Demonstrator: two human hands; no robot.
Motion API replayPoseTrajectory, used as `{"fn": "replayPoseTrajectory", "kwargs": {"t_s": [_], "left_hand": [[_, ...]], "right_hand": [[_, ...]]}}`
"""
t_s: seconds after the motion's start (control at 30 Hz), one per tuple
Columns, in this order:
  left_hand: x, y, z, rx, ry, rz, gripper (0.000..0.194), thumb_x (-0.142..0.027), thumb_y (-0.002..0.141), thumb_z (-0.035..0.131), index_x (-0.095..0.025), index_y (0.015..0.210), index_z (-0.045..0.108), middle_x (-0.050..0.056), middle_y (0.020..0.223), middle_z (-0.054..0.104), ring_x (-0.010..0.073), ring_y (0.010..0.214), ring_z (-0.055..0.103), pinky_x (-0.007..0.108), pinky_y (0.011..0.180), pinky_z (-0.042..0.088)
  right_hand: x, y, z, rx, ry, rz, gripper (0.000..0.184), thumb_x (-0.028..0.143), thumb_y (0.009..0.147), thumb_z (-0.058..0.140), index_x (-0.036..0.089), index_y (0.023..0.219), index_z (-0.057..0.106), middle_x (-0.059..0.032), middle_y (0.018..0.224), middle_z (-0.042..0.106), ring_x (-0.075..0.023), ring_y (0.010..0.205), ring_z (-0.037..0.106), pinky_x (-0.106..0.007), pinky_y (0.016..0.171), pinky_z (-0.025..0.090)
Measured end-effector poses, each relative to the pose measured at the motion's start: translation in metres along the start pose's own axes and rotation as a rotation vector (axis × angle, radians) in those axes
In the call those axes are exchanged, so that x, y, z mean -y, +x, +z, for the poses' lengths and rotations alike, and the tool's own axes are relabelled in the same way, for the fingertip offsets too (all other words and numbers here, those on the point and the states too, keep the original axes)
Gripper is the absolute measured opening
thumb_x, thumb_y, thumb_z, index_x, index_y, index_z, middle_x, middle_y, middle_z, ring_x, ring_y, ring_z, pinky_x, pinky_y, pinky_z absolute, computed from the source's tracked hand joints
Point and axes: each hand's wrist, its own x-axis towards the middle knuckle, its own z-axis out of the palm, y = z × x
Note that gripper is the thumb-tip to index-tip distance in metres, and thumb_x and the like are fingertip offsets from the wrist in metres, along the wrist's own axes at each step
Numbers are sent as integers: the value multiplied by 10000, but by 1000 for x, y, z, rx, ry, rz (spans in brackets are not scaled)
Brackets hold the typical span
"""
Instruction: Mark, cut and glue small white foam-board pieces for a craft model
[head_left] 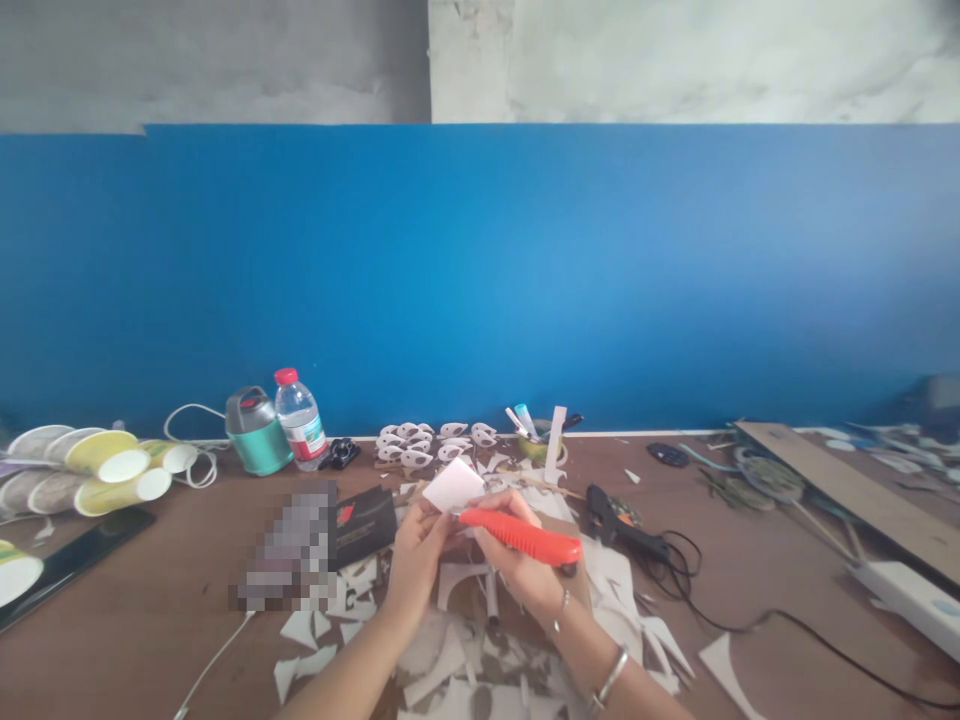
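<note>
My left hand (pixel 416 545) is closed on a small white piece of card (pixel 454 486), pinching its lower edge with the thumb on top. In my right hand (pixel 517 565) is a red-orange utility knife (pixel 521 535), its front end pointing left at the card's lower edge. The blade is too small to make out. Both hands are close together above a pile of white paper scraps (pixel 442 665). Beneath them lies a curved white cut-out (pixel 459 578). Fingertips of the right hand are partly hidden behind the knife.
Several looped white cut-outs (pixel 416 440) stand at the back, beside a pen cup (pixel 534 448). A water bottle (pixel 301 425) and a teal device (pixel 259 435) are back left, paper cups (pixel 90 475) far left. A black glue gun (pixel 622 525) with its cable lies right, near a power strip (pixel 911 605).
</note>
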Motion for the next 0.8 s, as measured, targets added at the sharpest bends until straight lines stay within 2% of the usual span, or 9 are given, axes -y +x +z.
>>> {"fn": "replayPoseTrajectory", "kwargs": {"t_s": [0.27,0.5,0.8], "left_hand": [[-2,-1,1,-50,20,-1,467,-443,689,749,-149,1011,583,87,853,755,249,817,720,334,731,543],[3,1,-2,-59,41,21,414,-439,710,737,-157,972,584,80,869,754,243,839,721,325,742,549],[7,3,-5,-41,43,27,389,-437,720,729,-157,938,569,84,879,755,246,845,726,320,735,554]], "right_hand": [[13,8,-8,72,-39,57,185,317,742,675,237,820,528,-8,827,635,-197,777,603,-312,687,492],[16,12,-13,101,-121,72,239,391,747,651,228,794,482,-10,819,591,-202,784,580,-331,700,467],[21,20,-20,165,-179,46,162,302,730,652,219,793,528,-15,856,600,-207,829,580,-349,761,463]]}}
